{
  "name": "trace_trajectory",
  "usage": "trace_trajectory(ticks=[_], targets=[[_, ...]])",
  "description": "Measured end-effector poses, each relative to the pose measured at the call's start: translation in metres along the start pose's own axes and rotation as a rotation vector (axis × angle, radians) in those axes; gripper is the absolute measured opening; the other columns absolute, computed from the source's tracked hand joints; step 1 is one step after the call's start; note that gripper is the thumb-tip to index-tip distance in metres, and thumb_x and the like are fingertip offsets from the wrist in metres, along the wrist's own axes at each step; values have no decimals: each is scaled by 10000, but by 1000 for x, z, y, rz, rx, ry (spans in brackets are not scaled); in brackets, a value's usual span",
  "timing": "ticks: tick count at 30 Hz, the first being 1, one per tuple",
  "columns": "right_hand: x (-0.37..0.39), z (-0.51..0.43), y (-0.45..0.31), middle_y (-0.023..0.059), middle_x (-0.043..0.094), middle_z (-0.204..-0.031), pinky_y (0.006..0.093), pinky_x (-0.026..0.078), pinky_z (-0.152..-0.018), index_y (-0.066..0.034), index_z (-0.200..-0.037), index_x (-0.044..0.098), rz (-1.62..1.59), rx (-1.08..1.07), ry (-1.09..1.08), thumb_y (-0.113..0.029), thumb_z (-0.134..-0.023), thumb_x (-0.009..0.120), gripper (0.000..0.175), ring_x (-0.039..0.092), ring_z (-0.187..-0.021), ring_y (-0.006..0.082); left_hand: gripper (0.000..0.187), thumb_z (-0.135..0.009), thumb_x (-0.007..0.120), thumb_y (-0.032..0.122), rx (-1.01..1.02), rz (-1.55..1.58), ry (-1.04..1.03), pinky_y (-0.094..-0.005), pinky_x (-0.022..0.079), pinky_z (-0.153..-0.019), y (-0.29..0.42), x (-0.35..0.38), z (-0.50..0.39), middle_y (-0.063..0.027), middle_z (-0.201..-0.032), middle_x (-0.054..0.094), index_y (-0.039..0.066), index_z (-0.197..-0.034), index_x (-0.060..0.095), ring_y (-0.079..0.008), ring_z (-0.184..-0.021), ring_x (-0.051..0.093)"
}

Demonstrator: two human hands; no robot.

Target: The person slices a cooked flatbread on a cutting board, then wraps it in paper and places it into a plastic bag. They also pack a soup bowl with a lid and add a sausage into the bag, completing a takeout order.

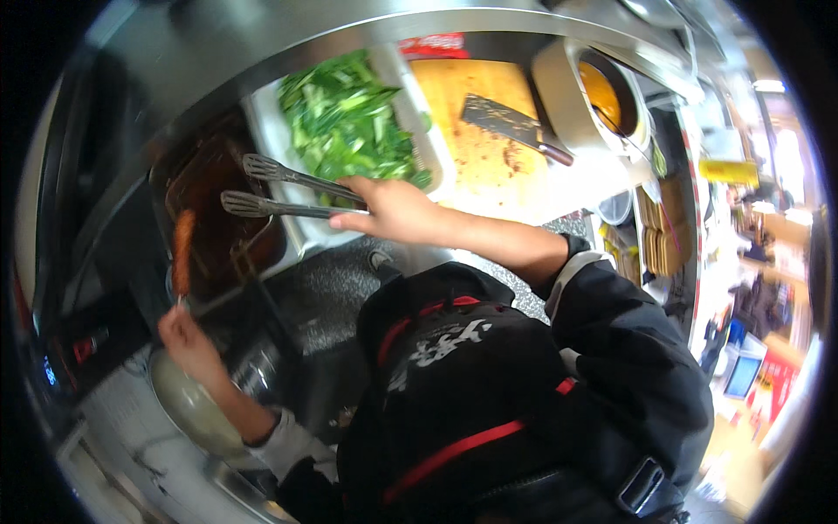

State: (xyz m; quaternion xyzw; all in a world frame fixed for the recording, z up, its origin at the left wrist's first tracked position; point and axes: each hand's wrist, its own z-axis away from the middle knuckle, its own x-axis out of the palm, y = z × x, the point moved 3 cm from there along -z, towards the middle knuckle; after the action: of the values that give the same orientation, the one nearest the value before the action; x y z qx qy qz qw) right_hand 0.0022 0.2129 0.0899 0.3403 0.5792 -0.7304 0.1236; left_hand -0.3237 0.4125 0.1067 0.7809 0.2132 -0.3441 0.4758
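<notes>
My left hand [186, 340] grips the lower end of a thin stick carrying a long reddish-brown sausage [184, 252]. The sausage points upward at the side of a square vessel of dark brown liquid [213, 203], perhaps oil. In my right hand [399, 209] are metal tongs [288, 208], their slotted tips spread apart with nothing between them. These tips hang above the dark vessel's edge. Under the tongs and right hand sits a white tray [435, 154] of chopped leafy greens [350, 118].
A cleaver [501, 121] lies on a wooden cutting board [471, 78] strewn with dark crumbs. Beyond it stands a pale pot [556, 85] holding orange contents [599, 98]. Beneath my left forearm is a round metal bowl [190, 409]. A metal shelf edge [393, 23] spans the top.
</notes>
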Motion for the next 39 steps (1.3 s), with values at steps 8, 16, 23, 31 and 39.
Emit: trace_trajectory(ticks=[8, 16, 23, 31, 39], targets=[[-24, 125, 192, 128, 657, -800, 355, 523, -618, 22, -1247, 463, 193, 572, 689, -328, -827, 716, 602, 625, -634, 215, 92, -938, 561, 145, -587, 827, -291, -182, 333, -490, 20, 35, -11, 18, -728, 518, 90, -1010, 579, -51, -580, 437], [-37, 176, 206, 219, 488, -1263, 435, 408, -962, -50, -1406, 352, 515, 256, 683, -368, -697, 772, 884, 498, -1123, 380, 156, -994, 464, 197, -884, 1641, -783, -195, 138, -364, 184, 93, 42, 74, -595, 256, 131, -852, 471, -27, -447, 194], [-92, 458, 276, 213, 606, -831, 443, 472, -680, -4, -898, 577, 40, 622, 710, -192, -840, 657, 212, 591, -775, 394, 203, -1029, 354, 226, -855, 1917, -1340, -215, 167, -371, 394, 191, 227, 46, -615, 268, 92, -944, 480, -56, -436, 203], [-178, 817, 354, 176, 609, -758, 442, 463, -658, -26, -790, 572, -73, 799, 1263, -331, -934, 531, 340, 583, -732, 377, 203, -1003, 394, 156, -656, 1539, -2013, -226, 226, -388, 667, 303, 511, 28, -601, 284, 134, -802, 385, -78, -459, 258], [-363, 1155, 362, 121, 643, -748, 379, 491, -634, -59, -893, 610, 209, 948, 1575, -319, -900, 597, 260, 632, -690, 285, 110, -963, 517, 182, -134, 902, -2380, -215, 245, -404, 874, 300, 775, 35, -634, 300, 107, -917, 450, -70, -489, 289]])
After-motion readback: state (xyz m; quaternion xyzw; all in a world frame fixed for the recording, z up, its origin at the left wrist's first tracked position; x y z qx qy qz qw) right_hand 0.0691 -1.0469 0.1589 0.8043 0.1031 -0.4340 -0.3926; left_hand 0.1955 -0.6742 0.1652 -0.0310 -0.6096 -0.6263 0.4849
